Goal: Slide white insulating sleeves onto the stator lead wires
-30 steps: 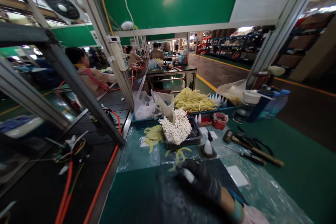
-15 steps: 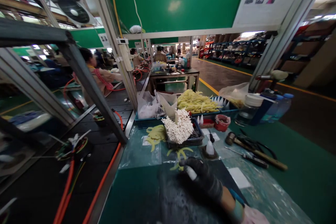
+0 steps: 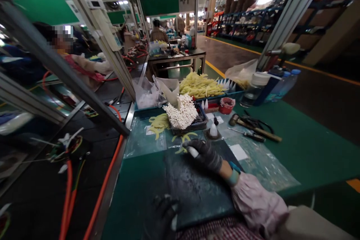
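Observation:
My right hand [image 3: 204, 154], in a dark glove with a pale thumb tip, reaches over the far edge of a black mat [image 3: 194, 191]. Its thumb and index finger are pinched close together at a few curved yellow strips [image 3: 188, 136], apparently on the end of one. Low in the view, my left hand [image 3: 163, 213], also dark-gloved, hovers by the mat's near left edge. Its fingers are loosely curved and apart, with nothing visible in them. Beyond the strips sits a black tray [image 3: 201, 122] bearing a bundle of white-tipped pieces [image 3: 181, 111].
More yellow strips [image 3: 159, 123] lie left of the tray, and a large heap [image 3: 201, 85] fills a blue bin behind. At right are a white-nozzled bottle [image 3: 213, 130], a screwdriver [image 3: 247, 134], a hammer [image 3: 255, 128] and a red pot [image 3: 227, 105]. A metal post [image 3: 107, 45] rises at left.
The view has tipped downward, so the bench sits higher in it. My left hand has come into view at the bottom. My right hand stays by the loose yellow strips.

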Demonstrator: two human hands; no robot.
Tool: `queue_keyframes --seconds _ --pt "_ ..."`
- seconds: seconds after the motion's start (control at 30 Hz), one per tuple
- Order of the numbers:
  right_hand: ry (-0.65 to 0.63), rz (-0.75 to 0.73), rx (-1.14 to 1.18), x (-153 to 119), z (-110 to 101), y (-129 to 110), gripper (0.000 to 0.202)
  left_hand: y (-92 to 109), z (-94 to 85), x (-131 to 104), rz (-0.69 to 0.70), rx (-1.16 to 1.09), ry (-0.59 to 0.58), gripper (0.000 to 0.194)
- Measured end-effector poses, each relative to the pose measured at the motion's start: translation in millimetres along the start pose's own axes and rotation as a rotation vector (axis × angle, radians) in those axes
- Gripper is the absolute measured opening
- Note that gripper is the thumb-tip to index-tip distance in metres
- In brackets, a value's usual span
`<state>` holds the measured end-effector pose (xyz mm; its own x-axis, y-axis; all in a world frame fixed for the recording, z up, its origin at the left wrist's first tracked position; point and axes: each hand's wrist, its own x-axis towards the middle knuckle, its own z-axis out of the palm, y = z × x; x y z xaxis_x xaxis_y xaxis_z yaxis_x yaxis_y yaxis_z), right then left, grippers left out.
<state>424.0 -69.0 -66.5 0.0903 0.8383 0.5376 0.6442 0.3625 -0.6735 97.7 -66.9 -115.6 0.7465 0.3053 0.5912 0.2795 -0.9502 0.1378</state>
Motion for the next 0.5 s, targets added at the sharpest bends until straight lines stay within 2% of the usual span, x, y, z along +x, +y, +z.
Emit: queue_keyframes --seconds 0.07,0.17,0.33,0.43,0.5 --pt "0.000 0.023 -0.006 1 -1 2 0.036 -2 -2.9 5 0.049 0.007 0.005 0.042" --pt "-0.002 0.045 -0.017 2 0 5 0.037 1 -8.0 9 0.039 0.032 0.011 0.044" --pt "-0.022 0.066 -0.041 3 3 6 0.037 2 -11.2 6 0.020 0.035 -0.046 0.044" --pt "0.076 0.175 -0.145 7 -10 13 0.036 1 -4.2 2 0.030 0.047 -0.047 0.045" --pt "0.198 0.287 -0.255 11 -27 24 0.038 0 6.9 -4 0.018 0.047 0.021 0.043"
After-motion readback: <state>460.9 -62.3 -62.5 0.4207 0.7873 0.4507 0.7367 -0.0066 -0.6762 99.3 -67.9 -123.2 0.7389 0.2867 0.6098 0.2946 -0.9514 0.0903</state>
